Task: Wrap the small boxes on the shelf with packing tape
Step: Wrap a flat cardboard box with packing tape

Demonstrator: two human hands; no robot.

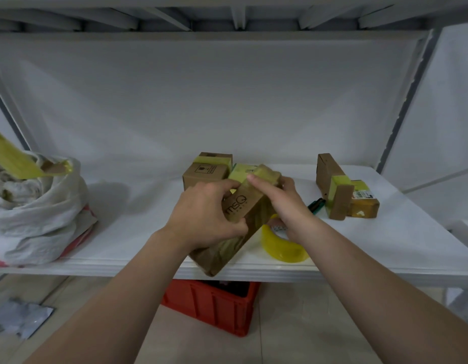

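Step in hand: smoothing a yellow-green tape strip (242,173) over the upper end of the brown "msQ" carton (250,216), tilted on the shelf (385,245) front edge. The left hand (206,211) grips its near side, and the right hand (288,206) presses the strip with a straight forefinger, other fingers hooked over the far edge. Next, probably: rub the band flat, then take the packing-tape roll (280,248) under the right wrist; beyond the fingertips a taped carton (204,174) bears a fragile-glass mark, small print unreadable.

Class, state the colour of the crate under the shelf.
The crate is red, clearest in the head view.
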